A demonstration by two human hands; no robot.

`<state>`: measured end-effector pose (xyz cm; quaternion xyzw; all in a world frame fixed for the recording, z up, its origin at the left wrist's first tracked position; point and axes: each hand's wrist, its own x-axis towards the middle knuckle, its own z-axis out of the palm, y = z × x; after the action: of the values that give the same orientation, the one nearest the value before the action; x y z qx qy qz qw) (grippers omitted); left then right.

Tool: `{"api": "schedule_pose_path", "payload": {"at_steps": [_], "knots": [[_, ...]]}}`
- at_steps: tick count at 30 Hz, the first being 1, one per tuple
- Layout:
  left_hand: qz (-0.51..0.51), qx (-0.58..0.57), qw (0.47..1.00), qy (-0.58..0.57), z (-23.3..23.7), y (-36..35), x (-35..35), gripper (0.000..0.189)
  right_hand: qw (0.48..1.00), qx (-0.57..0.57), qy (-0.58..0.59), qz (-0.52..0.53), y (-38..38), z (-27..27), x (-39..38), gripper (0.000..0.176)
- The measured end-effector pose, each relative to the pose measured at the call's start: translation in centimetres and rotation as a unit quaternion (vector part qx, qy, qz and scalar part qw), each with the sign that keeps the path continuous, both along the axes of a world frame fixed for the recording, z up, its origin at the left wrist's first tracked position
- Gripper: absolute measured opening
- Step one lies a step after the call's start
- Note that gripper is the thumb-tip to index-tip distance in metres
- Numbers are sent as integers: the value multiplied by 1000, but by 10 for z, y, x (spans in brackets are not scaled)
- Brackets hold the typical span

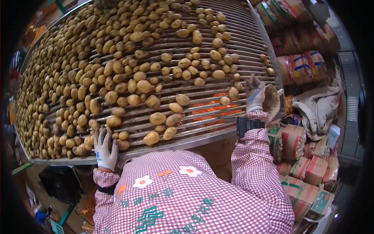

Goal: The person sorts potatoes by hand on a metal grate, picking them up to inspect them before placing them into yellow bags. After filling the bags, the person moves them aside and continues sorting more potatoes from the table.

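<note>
Lower left, the open left hand (105, 150) is touching potatoes (124, 135) with its fingertips. The right hand (255, 96) is touching a brown lump (272, 102); I cannot tell if it is gripping.

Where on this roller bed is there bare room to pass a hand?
Bare rollers run along the far right side, and there is a patch over the orange part beside the right hand. The left side, above the left hand, is packed with potatoes.
</note>
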<state>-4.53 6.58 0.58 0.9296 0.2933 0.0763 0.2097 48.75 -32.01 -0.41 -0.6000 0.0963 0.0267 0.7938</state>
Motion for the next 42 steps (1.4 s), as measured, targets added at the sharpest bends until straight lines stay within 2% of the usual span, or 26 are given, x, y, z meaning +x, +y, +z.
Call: {"api": "schedule_pose_path", "payload": {"at_steps": [2, 3, 4, 5, 6, 8, 10, 12, 14, 16, 18, 19, 20, 22, 23, 24, 25, 27, 28, 30, 32, 34, 36, 39, 42], "knots": [[15, 14, 999, 25, -6, -1, 0, 42, 980, -168, -106, 19, -22, 12, -2, 47], [13, 24, 999, 27, -7, -2, 4, 42, 981, -165, -106, 13, -34, 9, -1, 47], [9, 33, 999, 28, -6, -4, 6, 42, 901, -406, -132, 71, -45, 2, 2, 47], [8, 32, 999, 28, -5, -4, 6, 41, 761, -619, -148, 126, -54, -5, 5, 48], [8, 33, 999, 26, -5, -4, 6, 40, 648, -719, -205, 142, -53, -7, 2, 52], [8, 32, 999, 10, -5, -4, 6, 37, 611, -767, -170, 103, -57, -24, 1, 59], [12, 29, 999, 16, -1, -6, 8, 37, 571, -808, -15, 142, -12, 14, -25, 65], [6, 35, 999, 11, -6, -3, 6, 36, 521, -835, -87, 156, 5, -17, -23, 66], [10, 31, 999, 7, -2, -5, 8, 35, 622, -763, -133, 117, 47, -41, -38, 62], [15, 34, 999, 0, -3, -5, 8, 35, 520, -796, -273, 149, 70, -92, -40, 61], [22, 25, 999, -4, 1, -6, 9, 34, 691, -607, -234, 314, 137, 8, -85, 60], [26, 28, 999, -17, -1, -6, 9, 32, 734, -485, -300, 368, 143, 13, -89, 66], [22, 34, 999, -17, 0, -4, 9, 32, 758, -436, -311, 371, 155, 35, -88, 64], [30, 36, 999, -25, 3, -7, 10, 33, 718, -509, -367, 301, 154, 39, -48, 63], [39, 40, 998, -31, 3, -6, 11, 33, 716, -558, -316, 275, 152, 48, -27, 62], [39, 33, 998, -34, 4, -7, 11, 33, 681, -611, -341, 217, 141, 32, 0, 58], [39, 26, 998, -35, 4, -7, 10, 34, 664, -657, -294, 203, 130, 28, 24, 60], [44, 32, 998, -29, 3, -7, 8, 34, 650, -704, -215, 188, 94, -14, 81, 70], [41, 36, 998, -20, 0, -8, 7, 34, 664, -711, -144, 182, 83, -28, 95, 75], [48, 45, 998, -26, -2, -9, 7, 35, 670, -710, -99, 196, 90, -35, 89, 78], [34, 32, 999, -3, 7, -7, 10, 36, 684, -676, -227, 154, 102, -65, 81, 74], [37, 29, 999, -2, 10, -6, 12, 37, 659, -670, -286, 187, 124, -61, 64, 59], [33, 26, 999, 1, 13, -6, 14, 37, 694, -598, -346, 202, 144, -64, 47, 53], [37, 37, 999, -2, 17, -8, 16, 33, 698, -559, -349, 280, 180, -45, 14, 49], [37, 40, 998, -4, 11, -8, 13, 35, 699, -487, -404, 333, 210, -30, -18, 51]]}}
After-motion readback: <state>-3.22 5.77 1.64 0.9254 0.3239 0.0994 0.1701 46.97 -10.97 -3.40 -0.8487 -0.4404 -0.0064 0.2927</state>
